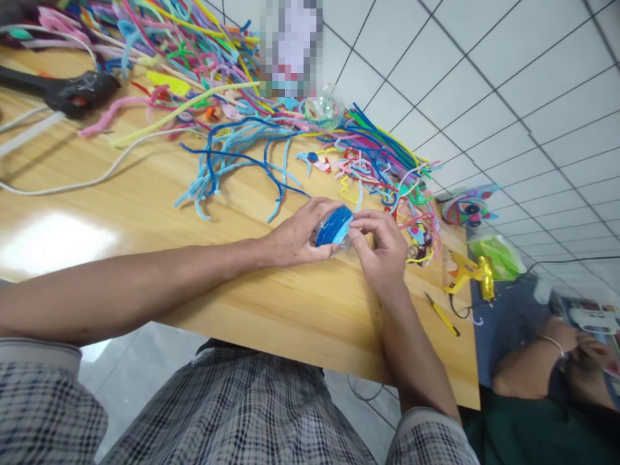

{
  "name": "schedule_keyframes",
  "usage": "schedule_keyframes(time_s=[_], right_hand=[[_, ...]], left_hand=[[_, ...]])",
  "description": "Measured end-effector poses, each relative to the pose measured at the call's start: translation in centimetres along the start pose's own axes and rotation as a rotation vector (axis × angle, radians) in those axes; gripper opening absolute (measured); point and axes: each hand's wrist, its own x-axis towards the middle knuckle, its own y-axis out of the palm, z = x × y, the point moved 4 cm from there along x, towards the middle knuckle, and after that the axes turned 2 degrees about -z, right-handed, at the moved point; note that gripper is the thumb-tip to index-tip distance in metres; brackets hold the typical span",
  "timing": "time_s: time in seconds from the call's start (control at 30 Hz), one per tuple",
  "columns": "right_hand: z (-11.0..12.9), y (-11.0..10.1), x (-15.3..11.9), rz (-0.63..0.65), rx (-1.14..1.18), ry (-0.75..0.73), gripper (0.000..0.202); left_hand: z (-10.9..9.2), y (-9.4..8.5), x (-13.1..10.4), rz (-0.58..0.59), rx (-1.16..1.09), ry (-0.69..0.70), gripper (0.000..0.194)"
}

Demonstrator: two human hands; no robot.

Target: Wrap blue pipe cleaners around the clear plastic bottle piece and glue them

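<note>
My left hand (305, 234) is wrapped around a small clear, rounded object whose middle is covered with rows of dark blue and light blue pipe cleaner (334, 227). At its right side my right hand (380, 242) is closed, thumb and fingertips pressed together against the light blue strip. The fingers partly hide what they pinch, but it appears to be the light blue pipe cleaner. Beyond my hands lies a loose bunch of light and dark blue pipe cleaners (232, 152). A clear plastic ball (324, 110) rests among the pile behind.
Many coloured pipe cleaners (184, 39) heap along the table's far side. A black glue gun (82, 90) with a white cord lies left. On the right are a yellow cutter knife (443, 314), a yellow glue gun (462, 271) and another person's arms (537, 358).
</note>
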Motion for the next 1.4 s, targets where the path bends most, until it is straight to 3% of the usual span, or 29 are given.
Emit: schedule_keyframes(time_s=[0.9,1.13,1.4], right_hand=[[0.45,0.04,0.21,0.005,-0.053,0.071,0.01],[0.4,-0.08,0.19,0.013,-0.055,0.089,0.009],[0.4,-0.4,0.29,-0.045,-0.038,0.141,0.004]], left_hand=[[-0.57,-0.19,0.37,0.025,-0.026,-0.053,0.072],[-0.52,-0.33,0.41,0.082,0.009,-0.053,0.073],[-0.62,-0.38,0.33,0.081,0.018,-0.033,0.076]])
